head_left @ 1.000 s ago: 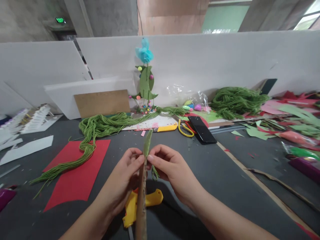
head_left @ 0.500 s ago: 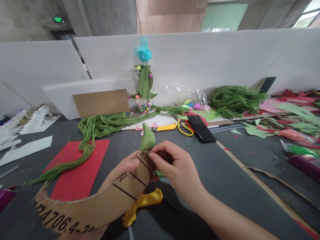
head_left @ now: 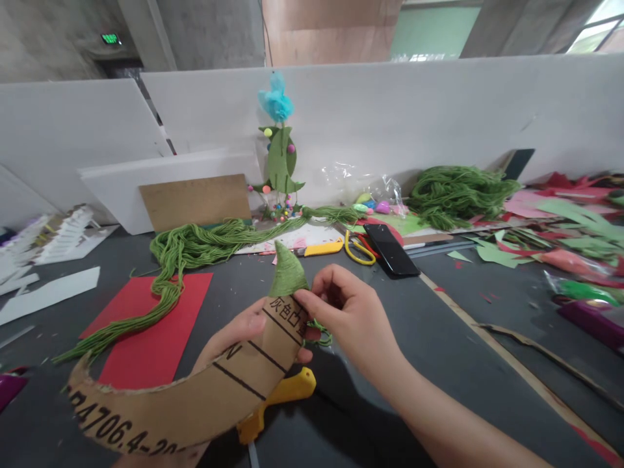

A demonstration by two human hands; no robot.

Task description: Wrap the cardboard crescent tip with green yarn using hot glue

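Note:
A curved, crescent-shaped piece of cardboard point(head_left: 195, 406) with black printing is held up in front of me. Its upper tip is wrapped in green yarn point(head_left: 288, 273). My left hand point(head_left: 238, 335) grips the cardboard from behind, thumb on the inner edge and fingertips showing past the outer edge. At the lower border of the wrapping, my right hand point(head_left: 348, 312) pinches close to the cardboard's right edge; the strand between its fingers is mostly hidden. Loose green yarn hangs behind the cardboard by the left fingertips. Beneath lies a yellow-handled tool point(head_left: 292, 388), partly covered.
A long green yarn bundle point(head_left: 195, 247) crosses red paper point(head_left: 146, 338) at left. Behind are a yellow cutter point(head_left: 324, 247), yellow-handled scissors point(head_left: 359, 249), a black phone point(head_left: 391, 250), another yarn heap point(head_left: 461, 192) and a decorated green plant model point(head_left: 281, 159). Paper scraps point(head_left: 575, 221) lie right.
The cardboard's upper part has turned slightly, showing more of its wrapped tip and printing. My right hand has shifted a little to the right and up, staying at the wrapping's edge.

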